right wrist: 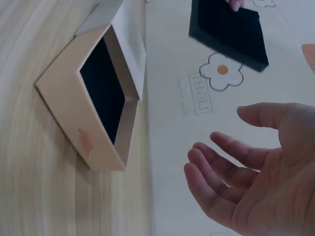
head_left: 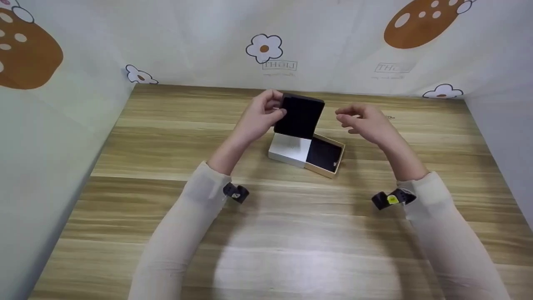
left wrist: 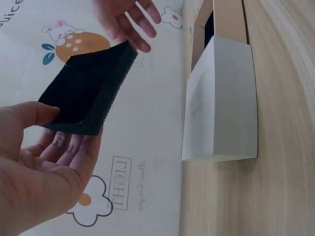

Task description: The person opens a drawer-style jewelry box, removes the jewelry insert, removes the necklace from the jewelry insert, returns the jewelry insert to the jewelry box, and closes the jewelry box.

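My left hand [head_left: 260, 114] pinches a black foam pad [head_left: 300, 116] by its left edge, thumb on the front face and fingers behind. In the left wrist view the foam pad [left wrist: 83, 88] is a thick square with a rough, porous side. Below it on the table lies a small box with a white sleeve [head_left: 290, 149] and a tan drawer [head_left: 339, 160] slid partly out to the right. Dark lining [right wrist: 104, 88] shows inside the drawer. My right hand [head_left: 368, 123] hovers to the right of the pad, fingers loosely bent, holding nothing and apart from the box.
The box rests on a wood-grain table [head_left: 166, 200]. Behind the table hangs a pale curtain [head_left: 325, 50] printed with flowers and orange shapes. A black camera strap [head_left: 236, 193] sits on the left wrist, another strap [head_left: 393, 199] on the right.
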Available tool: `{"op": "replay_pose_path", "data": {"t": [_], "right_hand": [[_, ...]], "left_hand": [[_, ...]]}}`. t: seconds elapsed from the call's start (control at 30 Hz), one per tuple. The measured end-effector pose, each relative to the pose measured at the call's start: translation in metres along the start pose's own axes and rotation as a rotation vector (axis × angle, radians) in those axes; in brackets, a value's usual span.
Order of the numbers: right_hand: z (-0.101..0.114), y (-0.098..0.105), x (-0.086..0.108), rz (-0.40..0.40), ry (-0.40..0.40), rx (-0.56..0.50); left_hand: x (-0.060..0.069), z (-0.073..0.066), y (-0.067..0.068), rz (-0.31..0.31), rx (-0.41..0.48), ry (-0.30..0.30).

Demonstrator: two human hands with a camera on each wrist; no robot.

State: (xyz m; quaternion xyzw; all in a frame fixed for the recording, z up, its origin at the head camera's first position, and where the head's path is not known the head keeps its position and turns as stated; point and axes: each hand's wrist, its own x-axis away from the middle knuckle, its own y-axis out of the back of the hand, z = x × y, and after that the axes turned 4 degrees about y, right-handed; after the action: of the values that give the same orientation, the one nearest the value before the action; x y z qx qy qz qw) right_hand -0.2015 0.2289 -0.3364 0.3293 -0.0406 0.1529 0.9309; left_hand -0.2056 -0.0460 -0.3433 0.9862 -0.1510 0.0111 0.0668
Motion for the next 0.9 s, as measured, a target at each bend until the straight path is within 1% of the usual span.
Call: {"op": "replay_pose_path", "data": {"t": [0.23, 0.53, 0.63, 0.77, 0.9], "right_hand": [[0.011, -0.008, 0.001, 0.028, 0.062, -0.033], [0.022, -0.022, -0.001, 0.030, 0.073, -0.194], [0.023, -0.025, -0.002, 0.008, 0.087, -0.245], [0.023, -0.026, -0.002, -0.044, 0.121, -0.309], [0.021, -0.027, -0.002, -0.073, 0.141, -0.335]], "left_hand": [[-0.002, 0.000, -0.005, -0.006, -0.001, 0.003], [-0.004, 0.003, -0.011, 0.025, 0.036, 0.023], [-0.004, 0.004, -0.013, 0.037, 0.046, 0.031], [-0.006, 0.006, -0.015, 0.049, 0.050, 0.030], [-0.007, 0.008, -0.017, 0.055, 0.061, 0.029]]}}
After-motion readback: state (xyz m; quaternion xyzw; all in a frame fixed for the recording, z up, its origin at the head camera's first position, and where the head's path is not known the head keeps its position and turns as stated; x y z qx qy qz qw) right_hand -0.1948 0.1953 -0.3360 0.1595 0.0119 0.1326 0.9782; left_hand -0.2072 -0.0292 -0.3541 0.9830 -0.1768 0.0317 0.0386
